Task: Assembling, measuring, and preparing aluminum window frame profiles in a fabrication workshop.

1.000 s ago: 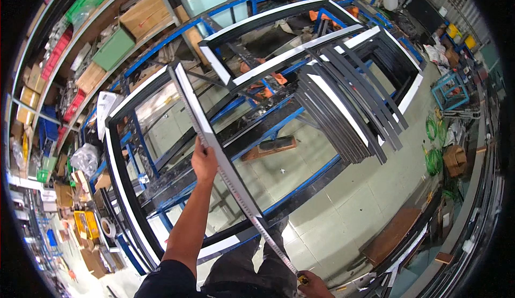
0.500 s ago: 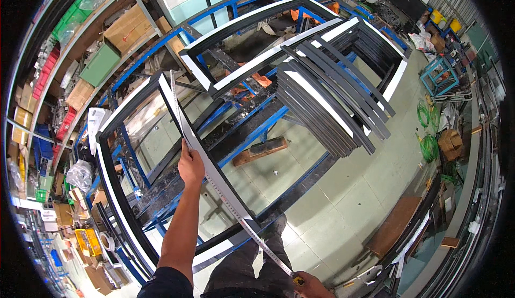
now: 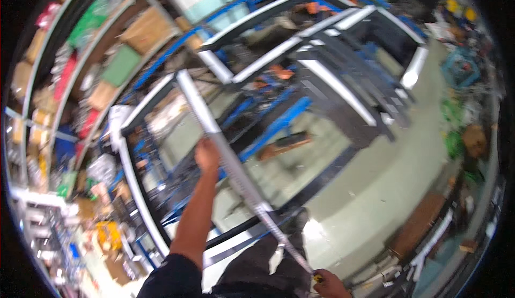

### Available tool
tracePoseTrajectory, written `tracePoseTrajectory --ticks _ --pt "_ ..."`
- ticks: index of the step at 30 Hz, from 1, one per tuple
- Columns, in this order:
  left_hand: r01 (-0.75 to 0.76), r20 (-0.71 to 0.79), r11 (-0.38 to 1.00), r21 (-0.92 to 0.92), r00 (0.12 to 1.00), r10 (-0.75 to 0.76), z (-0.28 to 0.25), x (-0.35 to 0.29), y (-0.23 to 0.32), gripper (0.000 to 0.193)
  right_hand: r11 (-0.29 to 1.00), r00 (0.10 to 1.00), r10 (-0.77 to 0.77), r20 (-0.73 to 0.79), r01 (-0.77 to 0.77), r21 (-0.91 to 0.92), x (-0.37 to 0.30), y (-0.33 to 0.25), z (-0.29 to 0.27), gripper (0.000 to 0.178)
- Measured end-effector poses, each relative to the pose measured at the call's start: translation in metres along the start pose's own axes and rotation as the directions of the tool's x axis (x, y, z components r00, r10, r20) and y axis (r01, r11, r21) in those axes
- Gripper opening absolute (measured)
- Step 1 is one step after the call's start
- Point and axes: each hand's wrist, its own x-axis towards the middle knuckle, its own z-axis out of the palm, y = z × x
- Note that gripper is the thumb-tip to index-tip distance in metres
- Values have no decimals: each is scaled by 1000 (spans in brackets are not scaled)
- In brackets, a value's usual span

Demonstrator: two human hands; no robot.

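A tape measure's pale blade point(image 3: 283, 239) runs from the near end of a frame bar down toward me, and its upper stretch lies along that white-faced bar. Low on the right, my right hand point(image 3: 331, 285) is closed around the yellow-and-black tape measure case point(image 3: 318, 278). My left hand point(image 3: 207, 156) is closed at the bar's left edge, partway up, gripping the blade there; blur hides the exact finger contact. The bar belongs to a black-and-white window frame point(image 3: 130, 161), which rests on a blue metal stand point(image 3: 289, 116).
Another black-and-white frame point(image 3: 263, 66) lies farther back. Several dark profiles point(image 3: 343, 102) are stacked to its right. A wooden-backed brush point(image 3: 284, 145) sits on the tiled floor below. Shelves with boxes point(image 3: 147, 30) line the left; long profiles point(image 3: 424, 249) lie along the right.
The whole scene has shifted rightward in the view and is now blurred. Both hands keep their places on the tape measure, which still stretches along the bar.
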Motion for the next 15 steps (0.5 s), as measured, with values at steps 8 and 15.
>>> tracePoseTrajectory --ticks 8,15 --pt "-25 -36 975 -223 999 17 -11 -24 47 50 976 993 -57 -107 78 202 12 24 23 25" --pt "-183 -64 981 -71 982 179 -9 -21 46 49 979 999 22 -39 -13 204 1 -4 14 28"
